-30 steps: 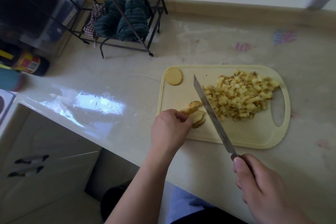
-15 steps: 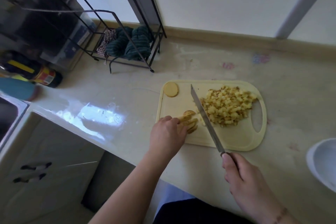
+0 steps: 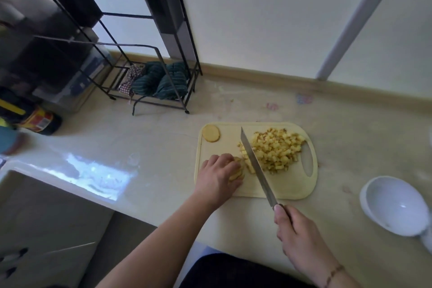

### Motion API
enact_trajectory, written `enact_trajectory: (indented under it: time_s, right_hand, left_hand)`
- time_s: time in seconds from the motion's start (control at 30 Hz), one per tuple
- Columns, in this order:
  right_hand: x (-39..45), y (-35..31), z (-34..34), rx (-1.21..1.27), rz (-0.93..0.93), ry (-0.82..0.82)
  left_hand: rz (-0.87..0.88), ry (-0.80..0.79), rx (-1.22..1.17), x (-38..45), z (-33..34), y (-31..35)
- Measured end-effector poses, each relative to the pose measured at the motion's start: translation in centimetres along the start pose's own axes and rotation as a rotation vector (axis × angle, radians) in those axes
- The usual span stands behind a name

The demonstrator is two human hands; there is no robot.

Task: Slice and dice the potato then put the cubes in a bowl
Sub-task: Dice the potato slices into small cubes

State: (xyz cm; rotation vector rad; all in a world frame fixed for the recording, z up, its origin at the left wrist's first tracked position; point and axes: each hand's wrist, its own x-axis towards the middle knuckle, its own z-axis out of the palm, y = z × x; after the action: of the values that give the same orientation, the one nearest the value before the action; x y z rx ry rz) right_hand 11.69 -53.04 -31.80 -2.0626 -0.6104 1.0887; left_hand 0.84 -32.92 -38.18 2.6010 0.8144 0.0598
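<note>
left hand point(image 3: 221, 174) on potato slices point(image 3: 238, 170); right hand point(image 3: 297, 232) gripping knife point(image 3: 257, 166)

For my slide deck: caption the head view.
Left hand steadies potato slices while right hand holds knife beside diced cubes.

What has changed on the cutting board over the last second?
The left hand has closed over the stacked potato slices, gathering the fanned-out slices together. The knife, gripped by the right hand, has shifted right against the pile of potato cubes. The lone round slice and cutting board stayed put; the white bowl holds nothing.
</note>
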Motion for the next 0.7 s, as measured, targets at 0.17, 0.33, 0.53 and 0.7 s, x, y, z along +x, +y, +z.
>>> enact_trajectory:
  time_s: [0.17, 0.33, 0.53, 0.7]
  right_hand:
    - [0.3, -0.6, 1.4, 0.0, 0.02, -0.007]
    - [1.1, -0.6, 2.0, -0.065, -0.037, 0.036]
    - [1.5, -0.2, 2.2, -0.121, -0.051, 0.027]
    - [1.1, -0.3, 3.2, -0.158, -0.081, 0.001]
  left_hand:
    - [0.001, 0.029, 0.048, -0.6, -0.4, -0.5]
    - [-0.106, -0.051, -0.168, -1.0, 0.0, -0.9]
    - [-0.065, -0.034, -0.295, -0.1, 0.4, -0.9]
    - [0.061, 0.039, -0.234, -0.6, 1.1, -2.3]
